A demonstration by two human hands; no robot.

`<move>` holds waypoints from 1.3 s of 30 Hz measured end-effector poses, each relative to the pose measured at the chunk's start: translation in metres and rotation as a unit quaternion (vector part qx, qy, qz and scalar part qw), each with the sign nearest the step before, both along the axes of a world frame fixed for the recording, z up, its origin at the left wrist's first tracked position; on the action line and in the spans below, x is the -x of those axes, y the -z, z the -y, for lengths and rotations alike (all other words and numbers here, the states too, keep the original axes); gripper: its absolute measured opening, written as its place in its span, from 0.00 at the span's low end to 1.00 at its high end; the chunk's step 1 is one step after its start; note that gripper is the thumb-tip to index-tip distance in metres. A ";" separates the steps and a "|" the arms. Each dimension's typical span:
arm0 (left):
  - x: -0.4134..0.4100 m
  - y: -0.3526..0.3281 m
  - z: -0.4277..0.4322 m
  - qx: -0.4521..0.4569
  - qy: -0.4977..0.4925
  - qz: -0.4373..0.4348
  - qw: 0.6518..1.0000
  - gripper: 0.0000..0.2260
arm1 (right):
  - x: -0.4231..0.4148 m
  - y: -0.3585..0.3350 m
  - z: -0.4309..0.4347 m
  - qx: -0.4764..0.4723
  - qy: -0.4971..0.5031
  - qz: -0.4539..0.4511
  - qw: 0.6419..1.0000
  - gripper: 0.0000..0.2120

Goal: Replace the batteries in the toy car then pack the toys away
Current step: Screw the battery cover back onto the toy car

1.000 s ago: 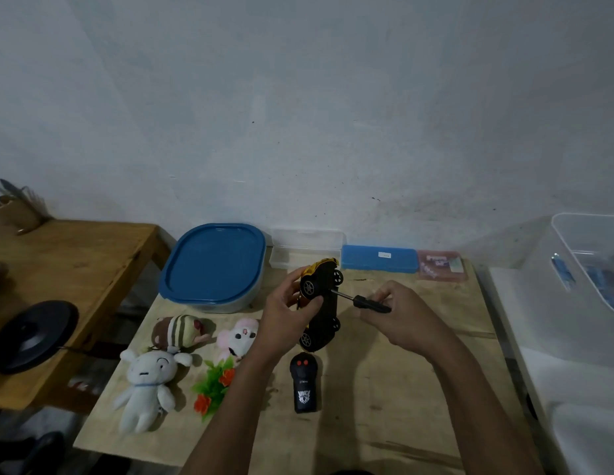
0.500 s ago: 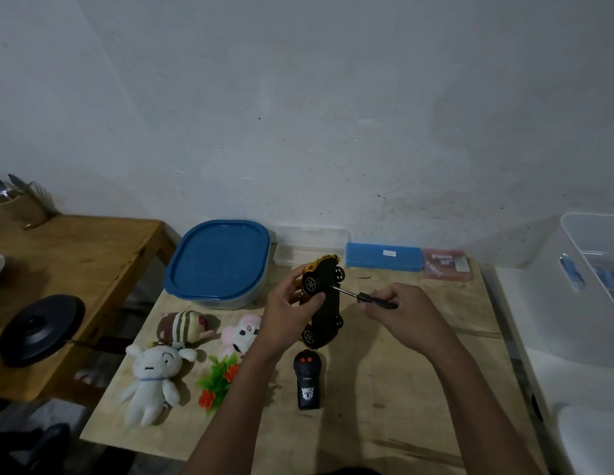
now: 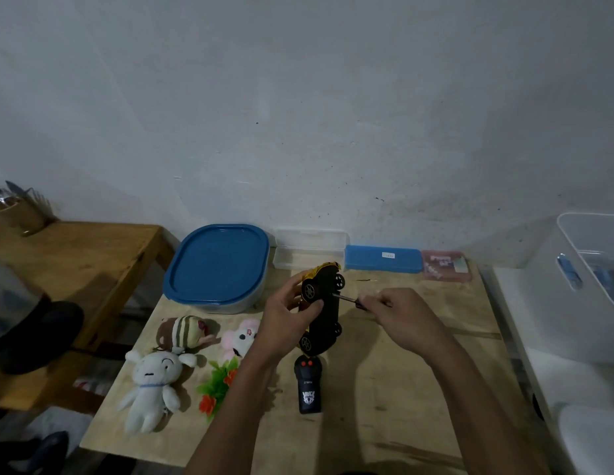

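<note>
Yellow-bodied plastic toy car (image 3: 324, 303) held on end in the air above the middle of the pale plywood surface (image 3: 401, 389), black underside turned to the right. Gripped by left hand (image 3: 281, 320): fingers (image 3: 295, 284) curled round the yellow body side, thumb pressed on the black underside beside an upper wheel. Slim metal-shafted screwdriver with dark handle (image 3: 346, 298) clasped in the curled fingers of right hand (image 3: 401, 317), tip touching the underside between the upper pair of wheels. Four black wheels with pale spoked hubs showing; battery cover too dark to make out.

Just below the car, flat on the surface: black stick-shaped remote control (image 3: 308, 389) with two red buttons. To its left:
- white long-eared plush (image 3: 151, 385)
- brown striped plush (image 3: 184, 332)
- pink-and-white plush (image 3: 240, 339)
- green plastic sprig with red flowers (image 3: 216, 385)

Along the back edge:
- rounded container with blue lid (image 3: 218, 265)
- clear plastic box (image 3: 310, 248)
- flat blue case (image 3: 382, 258)
- pinkish packet (image 3: 444, 265)

White plastic bin (image 3: 590, 286) at right. Separate wooden table (image 3: 76, 262) at left, cup of cutlery (image 3: 17, 210) on it. Rough grey-white wall (image 3: 298, 114) behind.
</note>
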State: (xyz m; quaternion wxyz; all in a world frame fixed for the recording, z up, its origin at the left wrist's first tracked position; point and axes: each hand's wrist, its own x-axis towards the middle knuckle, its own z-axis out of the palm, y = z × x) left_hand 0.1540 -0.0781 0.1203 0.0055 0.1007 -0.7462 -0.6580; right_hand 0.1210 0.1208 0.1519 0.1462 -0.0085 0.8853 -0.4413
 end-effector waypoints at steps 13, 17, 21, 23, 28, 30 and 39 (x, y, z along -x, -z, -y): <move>0.014 -0.012 0.005 -0.044 -0.018 -0.040 0.998 0.22 | -0.006 -0.012 0.003 0.135 0.038 0.084 0.987 0.13; 0.013 -0.009 0.005 -0.020 -0.011 -0.042 0.999 0.22 | -0.007 -0.014 0.002 0.037 -0.030 0.034 0.998 0.20; 0.013 -0.007 0.005 -0.016 -0.012 -0.043 0.999 0.22 | -0.011 -0.013 0.006 0.046 -0.033 0.065 0.996 0.13; 0.012 -0.007 0.004 -0.012 -0.012 -0.042 0.999 0.22 | -0.009 -0.010 0.004 0.030 -0.022 0.037 0.999 0.12; 0.010 -0.011 0.003 -0.001 -0.003 -0.040 0.999 0.22 | -0.004 -0.013 0.004 0.057 -0.001 0.034 0.998 0.14; 0.009 -0.011 0.003 -0.005 0.001 -0.041 0.999 0.22 | -0.005 -0.013 0.007 0.094 0.022 0.107 0.990 0.15; 0.011 -0.004 0.008 -0.030 -0.022 -0.044 0.998 0.22 | -0.004 -0.005 0.003 0.076 -0.024 0.005 0.997 0.11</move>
